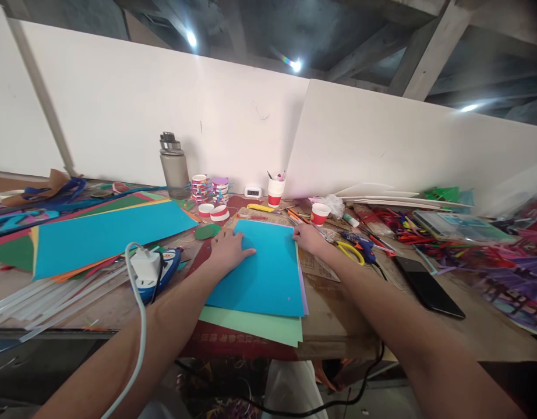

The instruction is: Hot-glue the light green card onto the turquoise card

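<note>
A blue sheet of paper (264, 273) lies in front of me on top of light green paper (260, 326), and a purple sheet (301, 285) peeks out along its right side. My left hand (227, 251) rests on the blue sheet's upper left edge, fingers apart and thumb stretched out over the paper. At the upper right edge, my right hand (311, 238) has its fingers pinched together on the sheet's border. Green paper circles (204, 232) lie just beyond my left hand.
Left are more coloured sheets (106, 235), clear glue sticks (54, 294) and a power strip (166, 270) with a white charger. Behind stand a bottle (174, 169) and paper cups (276, 192). Yellow-handled scissors (350, 252), a glue gun (363, 247) and a phone (428, 288) lie right.
</note>
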A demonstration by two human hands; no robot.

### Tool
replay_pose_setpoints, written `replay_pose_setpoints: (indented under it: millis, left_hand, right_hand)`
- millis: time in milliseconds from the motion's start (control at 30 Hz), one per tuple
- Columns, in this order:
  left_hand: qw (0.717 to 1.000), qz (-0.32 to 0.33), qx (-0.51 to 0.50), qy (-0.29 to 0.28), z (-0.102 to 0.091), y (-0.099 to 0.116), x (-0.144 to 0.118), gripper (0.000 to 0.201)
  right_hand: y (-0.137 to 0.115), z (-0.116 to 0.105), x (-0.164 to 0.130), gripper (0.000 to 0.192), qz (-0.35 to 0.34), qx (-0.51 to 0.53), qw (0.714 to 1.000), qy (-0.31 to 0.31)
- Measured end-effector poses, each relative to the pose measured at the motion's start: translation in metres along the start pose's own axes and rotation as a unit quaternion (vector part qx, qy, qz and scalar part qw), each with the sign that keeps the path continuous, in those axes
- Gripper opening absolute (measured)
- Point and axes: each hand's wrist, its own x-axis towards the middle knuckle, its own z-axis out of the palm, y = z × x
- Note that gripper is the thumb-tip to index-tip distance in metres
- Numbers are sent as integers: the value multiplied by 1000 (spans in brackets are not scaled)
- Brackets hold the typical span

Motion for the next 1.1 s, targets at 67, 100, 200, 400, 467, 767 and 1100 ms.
replay_pose_setpoints:
  millis: [67,100,200,400,467,767,1100]
  left_hand:
    - [1000,1,1,3,0,0,0,65]
    - [1000,1,-1,6,0,0,1,65]
    - [999,13,-22,24,1,-1,3,62]
    - [989,59,-121,65,0,-5,8,43]
    - [988,36,-133,66,-1,-9,9,44]
    - [995,23,-85,53,4,-11,11,54]
    - [995,21,-86,55,12,-16,19,60]
  right_hand:
    - [1,-2,-3,19,23,13,1000,4]
    - [1,-3,-5,21,34,21,999,7]
    - [-1,-7,-11,21,65,51,997,7]
    - [-10,-13,-17,27,156,130,978,-35]
    - [-11,-16,-20,28,195,211,956,-49]
    - [-17,-16,-23,18,304,456,833,-71]
    - [-29,-21,-19,33,310,563,759,-103]
